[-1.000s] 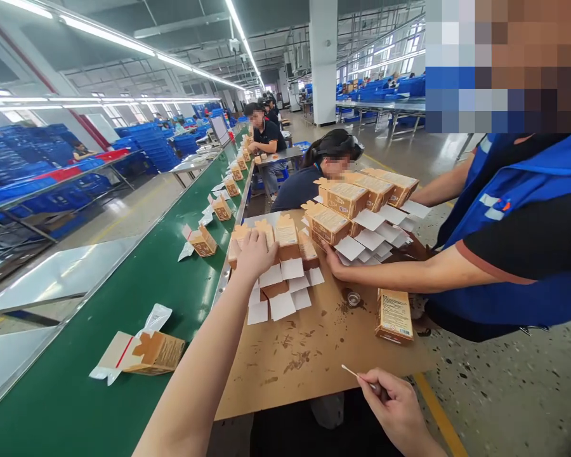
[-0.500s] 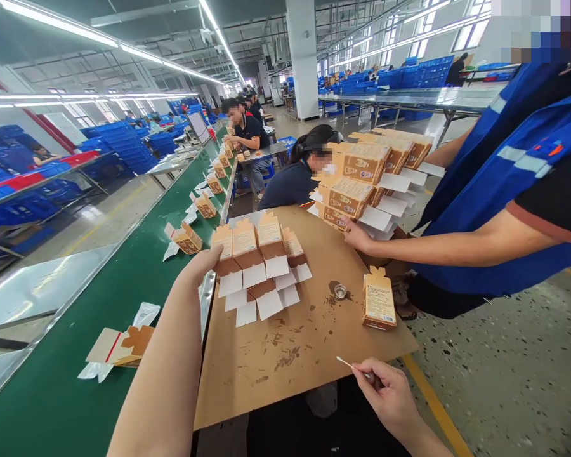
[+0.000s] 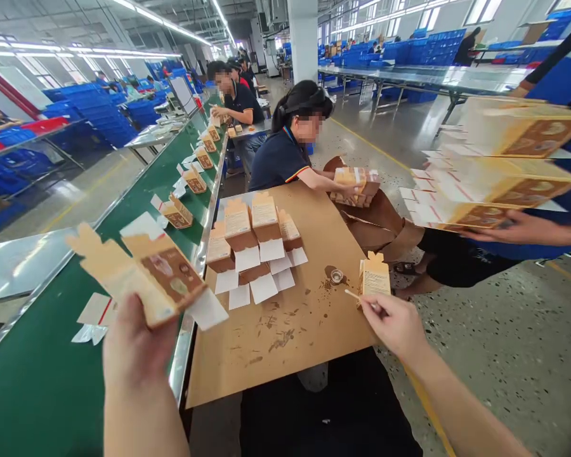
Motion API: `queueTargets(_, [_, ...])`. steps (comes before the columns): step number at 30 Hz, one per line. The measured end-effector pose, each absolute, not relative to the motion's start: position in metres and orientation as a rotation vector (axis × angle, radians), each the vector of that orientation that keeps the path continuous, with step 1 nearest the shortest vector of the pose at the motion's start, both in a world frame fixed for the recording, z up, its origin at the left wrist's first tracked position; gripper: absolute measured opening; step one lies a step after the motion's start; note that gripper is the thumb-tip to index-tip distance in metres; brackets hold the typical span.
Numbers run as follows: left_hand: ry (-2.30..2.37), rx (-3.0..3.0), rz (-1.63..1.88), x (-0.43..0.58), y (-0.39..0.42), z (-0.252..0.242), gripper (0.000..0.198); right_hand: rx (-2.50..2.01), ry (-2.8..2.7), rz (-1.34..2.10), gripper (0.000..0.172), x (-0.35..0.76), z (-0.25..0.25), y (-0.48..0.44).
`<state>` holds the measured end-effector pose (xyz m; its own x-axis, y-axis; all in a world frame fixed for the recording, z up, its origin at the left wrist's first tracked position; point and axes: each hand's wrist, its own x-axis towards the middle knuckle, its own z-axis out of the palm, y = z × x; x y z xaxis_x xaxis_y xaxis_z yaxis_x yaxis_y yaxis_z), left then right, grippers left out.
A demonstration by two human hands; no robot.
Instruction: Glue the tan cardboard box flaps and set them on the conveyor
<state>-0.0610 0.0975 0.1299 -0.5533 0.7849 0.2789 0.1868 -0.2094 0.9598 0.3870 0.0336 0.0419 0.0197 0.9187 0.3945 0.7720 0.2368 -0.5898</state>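
Note:
My left hand (image 3: 140,343) is closed round an orange-brown carton (image 3: 171,279) with its flaps open, held up over the edge of the green conveyor belt (image 3: 47,355). Between the fingertips of my right hand (image 3: 397,324) is a cotton swab (image 3: 351,294), its tip pointing left over the board. Just behind that hand a single carton (image 3: 375,279) stands on the brown board (image 3: 314,336). A small clear dish (image 3: 336,276) sits in a wet patch to the left of it. Stacked cartons (image 3: 238,225) with white flaps hanging out stand at the board's left side.
More open cartons (image 3: 178,212) and clear plastic bags line the conveyor. At right a person in a blue vest carries a blurred stack of cartons (image 3: 504,165). Beyond the board a seated co-worker (image 3: 285,152) handles a bundle of cartons (image 3: 356,186).
My left hand has come back from the stack toward me, lifting a carton. My right hand has moved up and forward with the swab. The vested person's stack has swung right.

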Motion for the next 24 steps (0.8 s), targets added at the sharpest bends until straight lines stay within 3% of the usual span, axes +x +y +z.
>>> queueTargets(5, [1.457,0.440,1.578,-0.008,0.016,0.051,0.071,-1.980,-2.181,0.203,0.025,0.399,0.060,0.106])
queueTargets(9, [1.404,0.363,1.533,0.001,-0.017,0.008,0.075,-2.035,-2.382,0.201,0.026,0.393,0.060,0.130])
queueTargets(16, [1.395,0.418,1.498,-0.003,-0.037,-0.013,0.088,-2.047,-2.498,0.160,0.033,0.390,0.063,0.136])
queueTargets(24, [1.464,0.421,1.519,0.007,-0.029,-0.018,0.084,-1.965,-2.303,0.259,0.028,0.399,0.071,0.131])
